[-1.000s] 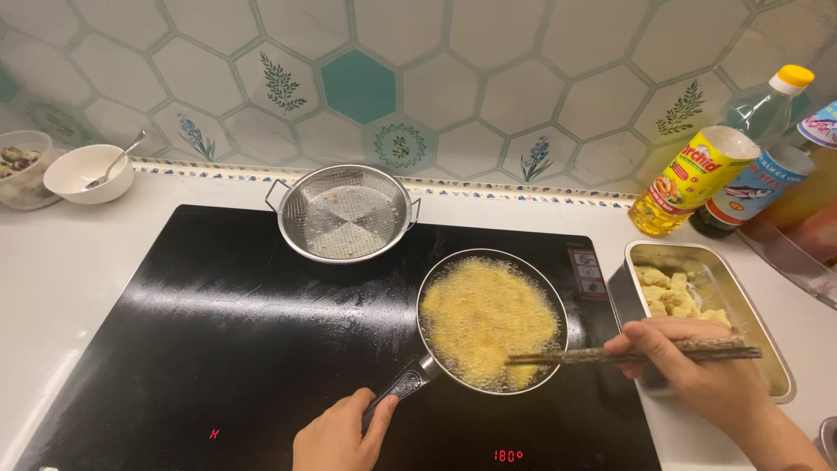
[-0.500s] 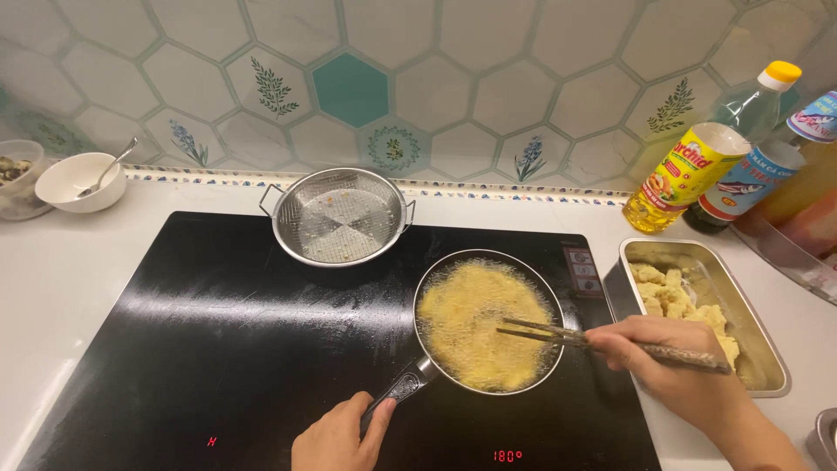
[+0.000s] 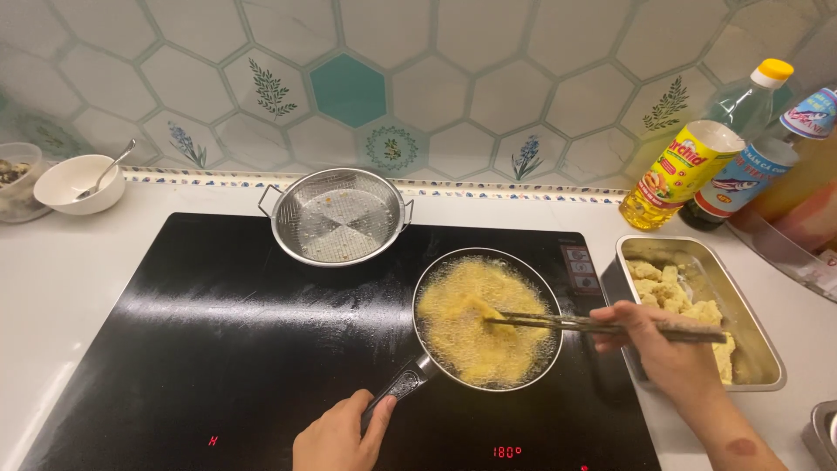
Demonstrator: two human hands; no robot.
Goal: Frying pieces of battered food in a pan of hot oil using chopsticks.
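A small frying pan (image 3: 523, 275) of bubbling yellow oil and frying food stands on the black induction hob (image 3: 200, 349). My left hand (image 3: 342, 434) grips the pan's dark handle (image 3: 397, 388) at the front. My right hand (image 3: 667, 349) holds a pair of chopsticks (image 3: 602, 326) level, their tips dipped into the frying food near the pan's middle. A metal tray (image 3: 748, 336) with pale battered pieces sits just right of the pan, under my right hand.
A round metal strainer basket (image 3: 338, 216) rests at the hob's back. A white bowl (image 3: 78, 183) with a spoon and a further container (image 3: 16, 179) stand far left. Oil and sauce bottles (image 3: 684, 170) line the right back. Tiled wall behind.
My right hand has swung the chopsticks left from above the tray, and their tips have gone deeper into the pan. My left hand has stayed on the handle.
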